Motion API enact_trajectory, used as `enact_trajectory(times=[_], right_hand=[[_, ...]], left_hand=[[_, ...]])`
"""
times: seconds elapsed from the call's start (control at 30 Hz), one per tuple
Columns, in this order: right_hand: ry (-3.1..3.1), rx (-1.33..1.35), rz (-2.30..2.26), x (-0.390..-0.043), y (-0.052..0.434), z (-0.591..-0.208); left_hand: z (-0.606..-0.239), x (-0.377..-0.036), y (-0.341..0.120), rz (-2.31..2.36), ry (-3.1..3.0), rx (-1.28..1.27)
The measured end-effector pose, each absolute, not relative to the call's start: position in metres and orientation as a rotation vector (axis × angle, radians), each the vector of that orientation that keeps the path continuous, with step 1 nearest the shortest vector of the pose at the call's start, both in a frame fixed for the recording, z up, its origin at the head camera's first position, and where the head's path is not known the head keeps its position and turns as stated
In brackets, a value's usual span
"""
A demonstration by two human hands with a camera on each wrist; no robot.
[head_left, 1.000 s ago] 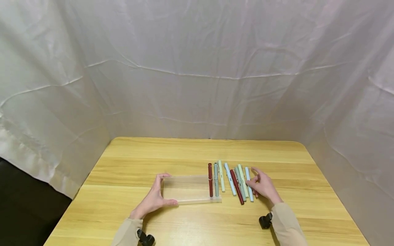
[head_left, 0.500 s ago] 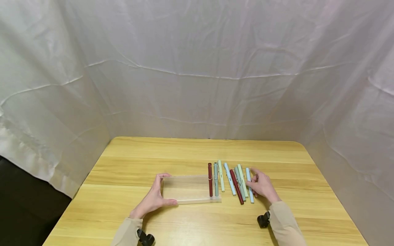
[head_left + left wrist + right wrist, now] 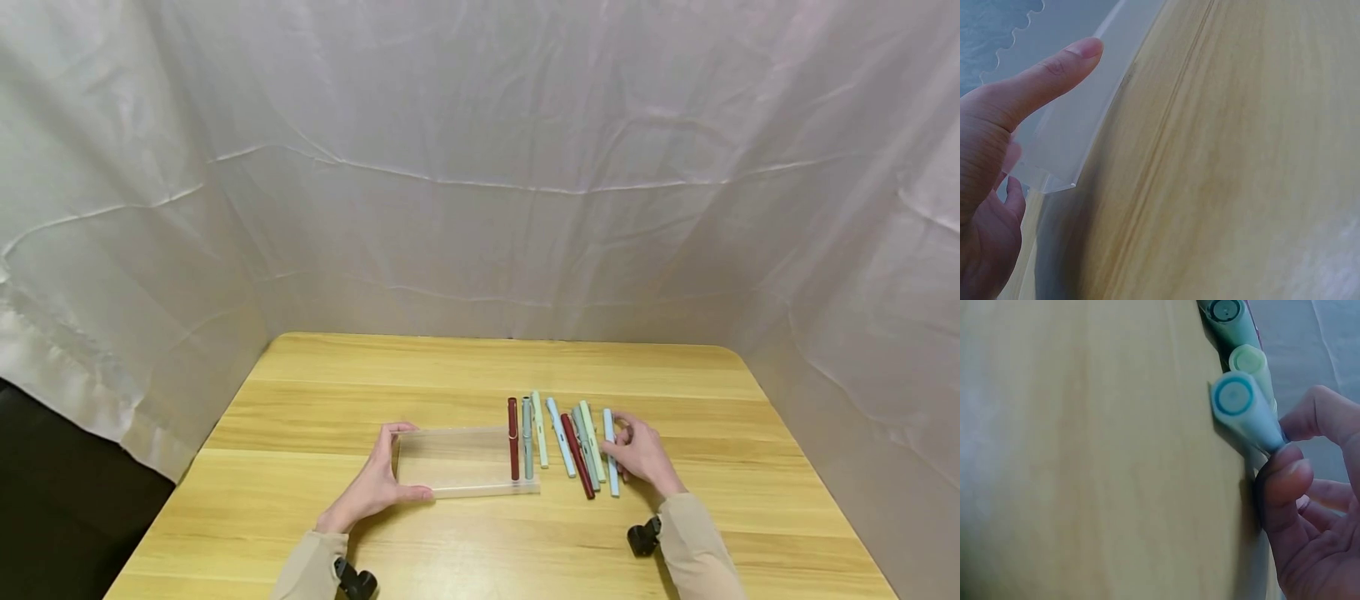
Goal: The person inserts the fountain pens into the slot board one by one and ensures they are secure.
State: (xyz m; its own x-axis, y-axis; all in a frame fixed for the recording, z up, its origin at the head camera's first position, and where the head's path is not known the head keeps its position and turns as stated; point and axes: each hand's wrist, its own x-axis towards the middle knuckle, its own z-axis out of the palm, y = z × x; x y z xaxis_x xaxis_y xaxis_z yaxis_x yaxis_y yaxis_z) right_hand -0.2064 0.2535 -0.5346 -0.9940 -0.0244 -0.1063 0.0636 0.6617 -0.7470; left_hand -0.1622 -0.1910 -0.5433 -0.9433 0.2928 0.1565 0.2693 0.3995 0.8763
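Observation:
A clear plastic box [image 3: 465,461] lies flat on the wooden table [image 3: 450,367]. My left hand [image 3: 397,462] grips its left end, thumb on the near edge and index finger [image 3: 1041,75] along the far edge [image 3: 1079,125]. A dark red pen [image 3: 513,437] and a grey-green pen [image 3: 527,437] lie across the box's right end. Several more pens lie in a row to the right. My right hand [image 3: 617,446] pinches the rightmost one, a light blue pen [image 3: 611,454] [image 3: 1238,403], between thumb [image 3: 1285,481] and a finger; the pen still lies on the table.
Beside the light blue pen lie a pale green pen [image 3: 1250,362] and a grey-green one [image 3: 1225,312]. A second dark red pen [image 3: 577,456] lies in the row. White cloth [image 3: 480,167] walls in the table's back and sides. Bare wood stretches behind the pens.
My right hand's fingers have curled in and closed on the light blue pen, and the pen's far end has shifted slightly right. The left hand and box have not moved.

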Motion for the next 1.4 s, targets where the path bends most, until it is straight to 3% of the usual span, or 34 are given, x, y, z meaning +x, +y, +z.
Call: enact_trajectory(times=[0.67, 1.4], right_hand=[[2.575, 0.116, -1.607, -0.202, 0.253, -0.531], [2.14, -0.028, -2.161, -0.191, 0.258, -0.536]], left_hand=[[-0.543, -0.164, -0.19, 1.624, 2.612, 0.539], [-0.543, -0.162, -0.19, 1.639, 2.588, 0.513]])
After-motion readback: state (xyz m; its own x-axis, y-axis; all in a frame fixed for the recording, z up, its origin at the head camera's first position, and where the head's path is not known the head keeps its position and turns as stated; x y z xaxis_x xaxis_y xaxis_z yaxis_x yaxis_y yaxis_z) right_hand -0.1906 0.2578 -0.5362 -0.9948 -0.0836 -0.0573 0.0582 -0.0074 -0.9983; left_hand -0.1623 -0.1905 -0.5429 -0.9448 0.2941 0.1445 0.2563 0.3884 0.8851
